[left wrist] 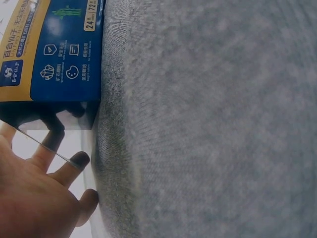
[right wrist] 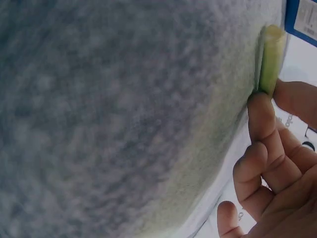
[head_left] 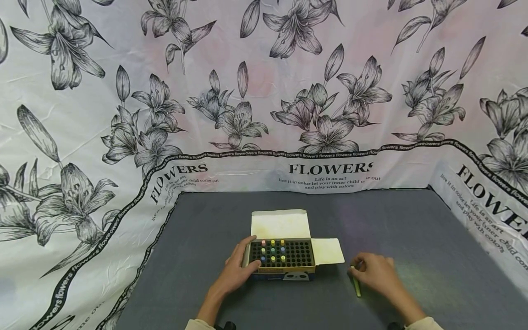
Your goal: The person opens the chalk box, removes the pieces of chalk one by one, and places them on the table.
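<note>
Right grip (head_left: 377,274) pinches a green chalk stick (head_left: 356,286) between thumb and forefinger, at about 4 o'clock from the chalk box (head_left: 282,259). The stick lies low against the grey table (head_left: 412,229), its far end pointing toward the box in the right wrist view (right wrist: 270,62), fingertips (right wrist: 260,106) closed on its near end. Left grip (head_left: 239,268) rests on the box's 9 o'clock side, fingers spread and laid against the wall, thumb on the rim; the left wrist view shows the fingers (left wrist: 59,171) loosely straight beside the blue label (left wrist: 52,49).

Box sits open at table centre, lid flap (head_left: 280,223) up at 12 o'clock, side flap (head_left: 328,251) out at 3 o'clock. Black hole tray inside, a few coloured sticks standing in the left half, most holes bare.

Judgement: the step in hand looks like lifting the green stick to seat it in a hole. To do it well, firm up the pinch nearer mid-length, tip the stick upright before crossing the 3 o'clock flap, line up over one bare hole, lower straight, no side force since chalk snaps. Left grip should brace the box so it doesn't slide.
</note>
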A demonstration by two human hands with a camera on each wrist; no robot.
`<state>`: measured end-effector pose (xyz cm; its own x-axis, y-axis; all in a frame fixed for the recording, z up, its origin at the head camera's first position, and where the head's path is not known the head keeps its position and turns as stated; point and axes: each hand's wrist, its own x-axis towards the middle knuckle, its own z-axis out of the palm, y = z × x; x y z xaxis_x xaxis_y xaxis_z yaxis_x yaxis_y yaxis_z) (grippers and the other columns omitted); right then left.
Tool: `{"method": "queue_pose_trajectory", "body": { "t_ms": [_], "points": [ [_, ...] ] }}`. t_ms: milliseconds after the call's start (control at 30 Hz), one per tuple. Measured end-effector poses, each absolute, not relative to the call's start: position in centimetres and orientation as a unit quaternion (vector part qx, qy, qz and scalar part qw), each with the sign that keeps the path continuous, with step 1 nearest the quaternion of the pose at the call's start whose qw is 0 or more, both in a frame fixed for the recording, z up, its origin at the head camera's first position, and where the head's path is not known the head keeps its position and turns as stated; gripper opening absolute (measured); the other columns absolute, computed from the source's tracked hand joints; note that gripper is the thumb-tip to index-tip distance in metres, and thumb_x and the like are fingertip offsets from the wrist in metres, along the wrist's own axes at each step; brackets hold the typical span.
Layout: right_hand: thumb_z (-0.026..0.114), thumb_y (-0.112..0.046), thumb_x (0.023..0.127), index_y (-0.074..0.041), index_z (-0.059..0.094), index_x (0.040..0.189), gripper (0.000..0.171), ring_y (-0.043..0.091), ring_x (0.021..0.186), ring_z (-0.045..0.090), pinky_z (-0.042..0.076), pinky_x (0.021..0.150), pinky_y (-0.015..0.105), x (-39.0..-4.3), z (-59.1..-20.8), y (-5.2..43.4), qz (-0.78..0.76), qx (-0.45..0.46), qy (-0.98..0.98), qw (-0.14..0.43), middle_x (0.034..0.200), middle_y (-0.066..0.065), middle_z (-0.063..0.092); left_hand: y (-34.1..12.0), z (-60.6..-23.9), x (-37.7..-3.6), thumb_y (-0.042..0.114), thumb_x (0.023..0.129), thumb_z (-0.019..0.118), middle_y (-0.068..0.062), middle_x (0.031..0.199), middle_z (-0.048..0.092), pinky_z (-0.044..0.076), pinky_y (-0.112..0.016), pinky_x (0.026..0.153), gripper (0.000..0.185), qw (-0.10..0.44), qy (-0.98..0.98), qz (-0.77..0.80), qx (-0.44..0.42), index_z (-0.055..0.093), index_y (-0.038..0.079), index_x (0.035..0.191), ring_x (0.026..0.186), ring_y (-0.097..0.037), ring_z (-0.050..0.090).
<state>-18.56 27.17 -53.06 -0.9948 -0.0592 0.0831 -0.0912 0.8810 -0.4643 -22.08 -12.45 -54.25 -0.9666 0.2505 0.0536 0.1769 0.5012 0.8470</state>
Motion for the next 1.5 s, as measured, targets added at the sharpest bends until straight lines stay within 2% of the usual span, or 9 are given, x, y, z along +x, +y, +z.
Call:
{"method": "queue_pose_trajectory", "body": {
  "t_ms": [67, 233, 400, 700, 833, 1000, 1233, 1400, 1500],
  "points": [
    [0.083, -0.024, 0.080, -0.017, 0.074, 0.085, 0.012, 0.009, 0.066, 0.061, 0.029, 0.070, 0.043, -18.5, -53.1, 27.0, 0.228, 0.040, -0.972, 0.040, 0.070, -0.010, 0.071, -12.5, -54.3, -22.1, 0.038, 0.094, 0.068, -0.013, 0.153, 0.043, 0.047, -0.051, 0.080, 0.068, 0.039, 0.864, 0.486, 0.124, 0.037, 0.037, 0.155, 0.118, -0.033, 0.053],
    [0.083, -0.022, 0.078, -0.016, 0.074, 0.085, 0.013, 0.010, 0.065, 0.062, 0.029, 0.070, 0.043, -18.5, -53.2, 26.7, 0.209, 0.048, -0.975, 0.052, 0.069, -0.009, 0.071, -12.6, -54.3, -22.0, 0.039, 0.095, 0.067, -0.012, 0.155, 0.042, 0.044, -0.058, 0.086, 0.067, 0.035, 0.866, 0.483, 0.125, 0.037, 0.038, 0.155, 0.125, -0.034, 0.051],
    [0.084, -0.022, 0.077, -0.017, 0.074, 0.084, 0.012, 0.010, 0.064, 0.061, 0.030, 0.069, 0.043, -18.5, -53.2, 26.8, 0.205, 0.057, -0.975, 0.063, 0.068, -0.011, 0.070, -12.6, -54.3, -22.1, 0.040, 0.095, 0.066, -0.011, 0.158, 0.040, 0.037, -0.070, 0.095, 0.066, 0.034, 0.867, 0.479, 0.129, 0.037, 0.039, 0.154, 0.136, -0.040, 0.046],
    [0.083, -0.028, 0.081, -0.022, 0.076, 0.088, 0.012, 0.004, 0.063, 0.058, 0.028, 0.071, 0.042, -18.5, -52.9, 27.6, 0.236, 0.052, -0.969, 0.056, 0.066, -0.015, 0.068, -12.6, -54.3, -22.1, 0.041, 0.096, 0.066, -0.010, 0.158, 0.039, 0.044, -0.063, 0.090, 0.067, 0.039, 0.868, 0.479, 0.127, 0.035, 0.040, 0.155, 0.136, -0.039, 0.046],
    [0.083, -0.027, 0.082, -0.019, 0.076, 0.090, 0.013, 0.002, 0.059, 0.056, 0.029, 0.073, 0.043, -18.4, -52.4, 27.9, 0.252, 0.048, -0.964, 0.067, 0.064, -0.014, 0.067, -12.6, -54.3, -22.1, 0.042, 0.096, 0.066, -0.009, 0.158, 0.039, 0.044, -0.061, 0.090, 0.067, 0.041, 0.867, 0.481, 0.126, 0.035, 0.040, 0.155, 0.136, -0.039, 0.047],
    [0.081, -0.024, 0.084, -0.015, 0.076, 0.093, 0.014, 0.002, 0.058, 0.054, 0.028, 0.074, 0.044, -18.5, -51.3, 28.2, 0.266, 0.043, -0.960, 0.075, 0.065, -0.012, 0.068, -12.6, -54.5, -22.1, 0.040, 0.096, 0.066, -0.011, 0.159, 0.039, 0.041, -0.067, 0.093, 0.066, 0.038, 0.866, 0.482, 0.128, 0.035, 0.039, 0.155, 0.139, -0.041, 0.044],
    [0.080, -0.025, 0.087, -0.015, 0.076, 0.096, 0.014, 0.004, 0.062, 0.057, 0.031, 0.080, 0.051, -18.9, -49.6, 27.7, 0.279, 0.044, -0.955, 0.094, 0.070, -0.011, 0.071, -12.6, -54.5, -22.1, 0.040, 0.096, 0.065, -0.011, 0.161, 0.037, 0.038, -0.071, 0.095, 0.066, 0.041, 0.868, 0.478, 0.127, 0.036, 0.039, 0.155, 0.142, -0.044, 0.041],
    [0.079, -0.026, 0.088, -0.014, 0.075, 0.101, 0.018, 0.003, 0.061, 0.056, 0.028, 0.084, 0.050, -19.1, -48.6, 26.8, 0.302, 0.054, -0.945, 0.115, 0.072, -0.010, 0.070, -12.7, -54.4, -22.0, 0.039, 0.097, 0.064, -0.008, 0.164, 0.033, 0.033, -0.075, 0.101, 0.066, 0.053, 0.864, 0.484, 0.128, 0.035, 0.039, 0.155, 0.150, -0.043, 0.031],
    [0.080, -0.024, 0.088, -0.013, 0.075, 0.103, 0.019, 0.000, 0.059, 0.055, 0.026, 0.085, 0.047, -19.3, -48.1, 26.2, 0.319, 0.070, -0.934, 0.141, 0.071, -0.011, 0.069, -12.7, -54.4, -22.1, 0.039, 0.097, 0.064, -0.010, 0.162, 0.035, 0.039, -0.071, 0.096, 0.066, 0.053, 0.863, 0.486, 0.127, 0.035, 0.040, 0.155, 0.144, -0.044, 0.039]
  ]
}}
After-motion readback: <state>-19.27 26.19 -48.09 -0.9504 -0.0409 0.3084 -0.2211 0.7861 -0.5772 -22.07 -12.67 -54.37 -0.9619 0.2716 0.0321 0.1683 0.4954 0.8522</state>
